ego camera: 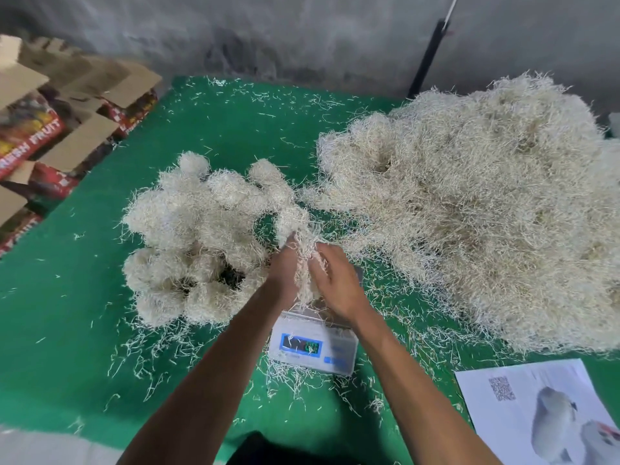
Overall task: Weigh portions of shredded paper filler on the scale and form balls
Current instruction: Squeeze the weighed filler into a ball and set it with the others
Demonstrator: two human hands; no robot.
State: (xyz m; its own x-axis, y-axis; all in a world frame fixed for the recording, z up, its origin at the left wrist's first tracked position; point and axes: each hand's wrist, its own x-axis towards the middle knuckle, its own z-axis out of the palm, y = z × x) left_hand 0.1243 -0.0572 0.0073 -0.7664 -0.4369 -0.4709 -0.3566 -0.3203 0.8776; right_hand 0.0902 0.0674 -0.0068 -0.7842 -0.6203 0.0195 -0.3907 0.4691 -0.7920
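A portion (304, 263) of shredded paper hangs between the two hands, directly above the scale (313, 344). The left hand (285, 263) presses against its left side and the right hand (335, 283) against its right, palms facing each other with the strands squeezed between them. The fingers of both hands look curved around the paper, so both hold it; the fingertips are partly buried in strands and how tightly they close cannot be told. Loose strands trail from the portion down toward the scale's platform.

The scale sits on a green cloth (67, 330), its blue display facing the person; the digits are too blurred to read. Left of the scale, and just beyond it, lies a cluster of finished balls (198, 243), touching one another. Right of the scale rises a big pile (486, 213) of loose filler, its near edge spreading almost to the scale. Stray shreds litter the cloth all around the scale. Near and right of the scale lies a printed sheet (536, 411) with a code square. Far left of the scale, off the cloth, stand open cardboard boxes (50, 129).
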